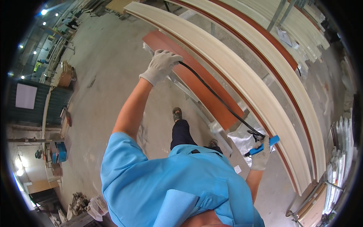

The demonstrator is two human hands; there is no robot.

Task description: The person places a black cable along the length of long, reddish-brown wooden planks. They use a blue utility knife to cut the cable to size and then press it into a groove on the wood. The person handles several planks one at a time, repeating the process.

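My left hand (162,65), in a pale work glove, is closed around one end of a black flexible strip (211,90) above a reddish-brown board. The strip runs down to the right in a slack line to my right hand (260,156), also gloved. There my fingers are wrapped round a blue hand tool (267,145), whose exact kind I cannot make out. Several loops of the strip bunch at that hand; whether the fingers grip them too is unclear. Beside the right hand lies a long cream moulded profile (242,68) with a brown edge.
The reddish-brown board (206,90) rests on a metal stand (217,130). Farther right lies a second cream profile (280,56), with stacked pale lengths (257,17) behind. Silvery wrapping (242,142) is below the board's near end. Wrapped bundles (338,159) stand right. Concrete floor (102,106) stretches left.
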